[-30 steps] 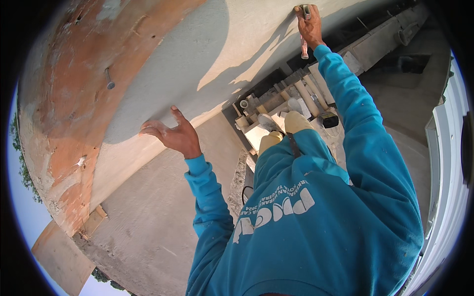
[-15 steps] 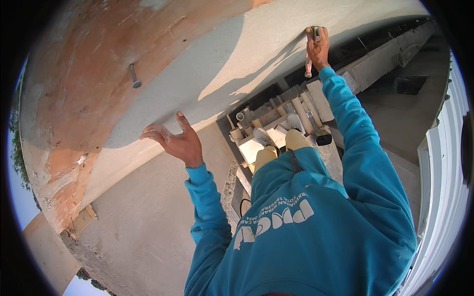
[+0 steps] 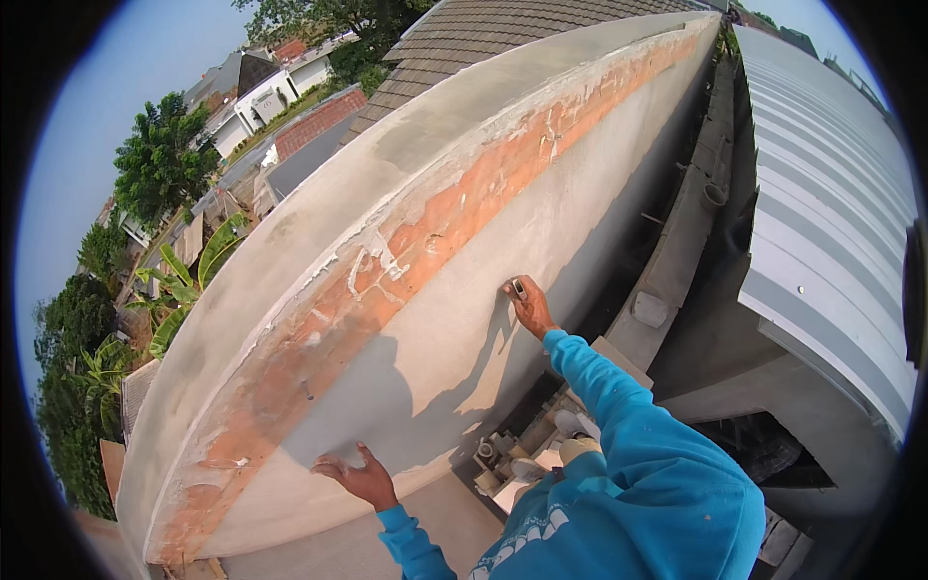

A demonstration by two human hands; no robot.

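Nearest: my bright-blue long sleeve [image 3: 667, 445], right side, reaching out to the wall. Left hand [image 3: 365, 483] bare, nothing in it, thumb and fingers spread apart, just beside the plaster; cannot tell whether the fingertips touch.

Right hand [image 3: 534, 311], farther along: thumb and fingers together, clamped on a small metal-ended hand tool [image 3: 521, 288]. Only its metal end shows at the fist, close against the wall; contact unclear.

Changed this last second: my view has swung out from the near stretch of wall to its whole curved length. The reddish handle that hung from my right fist is now out of sight. Grip itself looks the same. For the work: tool secure in hand, both hands kept at the plaster, but the handle's angle can't be read.

Beyond the hands: smooth grey-cream plastered wall [image 3: 445, 348], part sunlit, part under my dark shadow [image 3: 372, 406]. To its left, a rough orange brick band [image 3: 474, 213], a thin dark nail [image 3: 308, 391] standing in it near the left hand.

Right, farther: white corrugated metal roof [image 3: 822, 203]. Farthest: brown tiled roof [image 3: 435, 68]; leafy green tree [image 3: 164, 159] to the left.
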